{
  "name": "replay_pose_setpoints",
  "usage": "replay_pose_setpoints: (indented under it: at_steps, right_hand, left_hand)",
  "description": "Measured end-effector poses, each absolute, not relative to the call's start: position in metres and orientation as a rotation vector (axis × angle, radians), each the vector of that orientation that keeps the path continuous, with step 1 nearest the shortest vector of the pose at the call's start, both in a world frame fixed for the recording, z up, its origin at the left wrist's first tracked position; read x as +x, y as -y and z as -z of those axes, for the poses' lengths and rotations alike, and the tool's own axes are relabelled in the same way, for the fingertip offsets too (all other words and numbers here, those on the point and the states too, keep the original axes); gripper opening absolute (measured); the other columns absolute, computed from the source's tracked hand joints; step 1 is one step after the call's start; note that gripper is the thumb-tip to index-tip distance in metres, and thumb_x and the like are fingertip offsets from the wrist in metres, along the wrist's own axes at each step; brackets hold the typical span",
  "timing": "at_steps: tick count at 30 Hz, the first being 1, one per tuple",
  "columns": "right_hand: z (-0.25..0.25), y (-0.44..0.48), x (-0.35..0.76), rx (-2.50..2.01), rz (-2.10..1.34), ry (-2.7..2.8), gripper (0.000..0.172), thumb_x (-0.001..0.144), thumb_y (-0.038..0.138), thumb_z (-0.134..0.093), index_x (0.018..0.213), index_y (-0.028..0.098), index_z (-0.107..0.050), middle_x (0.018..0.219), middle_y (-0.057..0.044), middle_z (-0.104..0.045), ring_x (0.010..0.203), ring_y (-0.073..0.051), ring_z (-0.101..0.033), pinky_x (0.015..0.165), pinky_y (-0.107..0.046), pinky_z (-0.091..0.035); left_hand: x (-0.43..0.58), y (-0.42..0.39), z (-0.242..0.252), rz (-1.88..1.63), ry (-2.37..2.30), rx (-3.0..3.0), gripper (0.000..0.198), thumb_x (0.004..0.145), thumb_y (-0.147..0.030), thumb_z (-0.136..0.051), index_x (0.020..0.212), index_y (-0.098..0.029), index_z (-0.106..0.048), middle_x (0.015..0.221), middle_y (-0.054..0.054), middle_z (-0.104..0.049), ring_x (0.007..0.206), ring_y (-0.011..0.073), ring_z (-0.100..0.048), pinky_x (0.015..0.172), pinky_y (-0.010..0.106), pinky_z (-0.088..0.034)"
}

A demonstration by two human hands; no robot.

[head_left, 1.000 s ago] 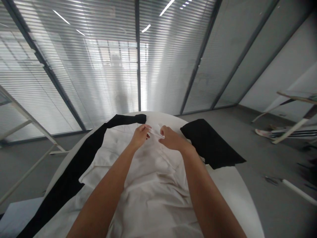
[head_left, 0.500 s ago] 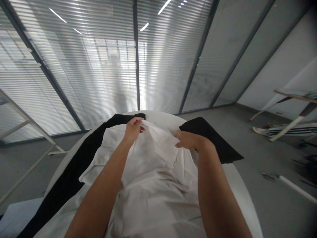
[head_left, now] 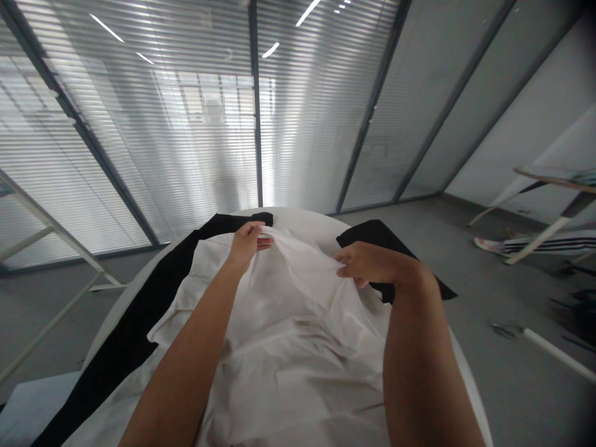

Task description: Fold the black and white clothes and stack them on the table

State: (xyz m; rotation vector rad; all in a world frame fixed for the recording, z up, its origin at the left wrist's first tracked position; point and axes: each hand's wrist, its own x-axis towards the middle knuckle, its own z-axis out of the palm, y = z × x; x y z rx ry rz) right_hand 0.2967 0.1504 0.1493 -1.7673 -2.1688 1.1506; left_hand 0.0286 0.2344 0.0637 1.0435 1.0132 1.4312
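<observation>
A large, creased white cloth (head_left: 279, 310) is spread in front of me; its shape does not show whether it is a garment. At its far edge my left hand (head_left: 250, 241) pinches the fabric between thumb and fingers. My right hand (head_left: 365, 264) grips the same cloth further right, fingers closed on it, and a raised fold stretches between the two hands. Underneath and to the left runs a long black cloth (head_left: 158, 298). Another black piece of fabric (head_left: 379, 233) sticks out beyond my right hand, partly hidden by my forearm.
The cloths lie on a white surface with a rounded far end (head_left: 302, 217). Behind it stands a glass partition with blinds (head_left: 200, 155). A white metal frame (head_left: 56, 223) is at left. On the right are a table (head_left: 554, 180), a person's striped leg (head_left: 549, 245) and a white pole (head_left: 563, 354).
My right hand has moved a little right and closed on the white cloth, drawing the fold tauter to the right. My left hand has shifted slightly left, still pinching the edge.
</observation>
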Motion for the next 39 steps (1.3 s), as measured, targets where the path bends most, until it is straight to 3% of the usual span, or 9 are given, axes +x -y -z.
replay_pose_setpoints:
  at_steps: [5,7,9,13,16,23,31,34,39]
  right_hand:
    - [-0.151,-0.146,0.275,-1.607,-1.158,2.258,0.048,0.073,0.030,-0.064,0.119,0.020,-0.066,0.101,-0.010,-0.072,0.058,-0.017,-0.064,0.047,-0.024,-0.047]
    - [-0.151,-0.144,0.262,-1.542,-1.128,2.327,0.051,0.075,0.030,-0.062,0.125,0.021,-0.064,0.107,-0.009,-0.071,0.060,-0.016,-0.064,0.050,-0.024,-0.047]
    - [-0.151,-0.142,0.249,-1.435,-1.026,2.454,0.047,0.077,0.026,-0.059,0.124,0.022,-0.065,0.107,-0.008,-0.071,0.069,-0.017,-0.067,0.060,-0.024,-0.050]
    - [-0.145,-0.137,0.228,-1.259,-0.707,2.654,0.043,0.080,0.020,-0.053,0.121,0.024,-0.067,0.119,-0.005,-0.067,0.105,-0.024,-0.063,0.089,-0.030,-0.047]
    - [-0.139,-0.137,0.222,-1.246,-0.632,2.704,0.044,0.082,0.020,-0.051,0.124,0.023,-0.064,0.125,-0.006,-0.064,0.114,-0.025,-0.059,0.096,-0.033,-0.044]
    - [-0.141,-0.136,0.217,-1.343,-0.587,2.730,0.045,0.082,0.017,-0.052,0.125,0.022,-0.063,0.127,-0.009,-0.062,0.116,-0.027,-0.058,0.098,-0.037,-0.044]
    - [-0.145,-0.128,0.195,-1.336,-0.563,2.884,0.047,0.081,0.010,-0.050,0.125,0.018,-0.062,0.128,-0.010,-0.061,0.119,-0.025,-0.056,0.099,-0.034,-0.043]
    - [-0.144,-0.126,0.189,-1.330,-0.561,2.930,0.043,0.081,0.011,-0.049,0.122,0.016,-0.063,0.125,-0.012,-0.063,0.115,-0.026,-0.059,0.094,-0.035,-0.045]
    - [-0.142,-0.124,0.186,-1.363,-0.532,2.929,0.039,0.081,0.015,-0.050,0.117,0.015,-0.065,0.118,-0.013,-0.066,0.107,-0.026,-0.062,0.086,-0.033,-0.047]
  left_hand:
    - [0.027,-0.233,-0.065,-1.440,-0.984,0.925,0.022,0.080,-0.023,-0.060,0.100,-0.016,-0.058,0.080,0.003,-0.063,0.064,0.0146,-0.068,0.071,0.040,-0.059]
    - [0.024,-0.234,-0.064,-1.442,-0.989,0.901,0.022,0.078,-0.023,-0.061,0.100,-0.017,-0.058,0.081,0.002,-0.063,0.064,0.0136,-0.067,0.071,0.039,-0.059]
    - [0.022,-0.236,-0.062,-1.440,-1.002,0.900,0.021,0.077,-0.022,-0.061,0.098,-0.018,-0.060,0.083,0.002,-0.063,0.065,0.0123,-0.066,0.069,0.035,-0.058]
    - [0.022,-0.240,-0.057,-1.415,-1.020,0.895,0.019,0.076,-0.023,-0.061,0.094,-0.018,-0.062,0.083,0.002,-0.063,0.065,0.0114,-0.064,0.063,0.028,-0.055]
    - [0.024,-0.241,-0.055,-1.420,-1.053,0.864,0.024,0.076,-0.026,-0.065,0.099,-0.018,-0.060,0.079,0.001,-0.062,0.064,0.0107,-0.063,0.060,0.025,-0.054]
    - [0.026,-0.232,-0.055,-1.291,-1.206,0.900,0.064,0.071,-0.016,-0.073,0.129,-0.014,-0.045,0.084,0.005,-0.068,0.069,0.0153,-0.067,0.066,0.031,-0.056]
    - [0.017,-0.228,-0.048,-0.841,-1.499,1.357,0.071,0.068,-0.026,-0.076,0.133,-0.011,-0.051,0.057,0.000,-0.061,0.046,0.0160,-0.056,0.045,0.026,-0.044]
    - [0.015,-0.228,-0.048,-0.677,-1.544,1.559,0.076,0.070,-0.016,-0.070,0.141,-0.009,-0.041,0.064,0.003,-0.064,0.046,0.0146,-0.055,0.043,0.024,-0.041]
    - [0.012,-0.226,-0.048,-0.701,-1.468,1.632,0.076,0.071,-0.007,-0.060,0.143,-0.011,-0.037,0.075,0.006,-0.065,0.048,0.0130,-0.054,0.042,0.023,-0.040]
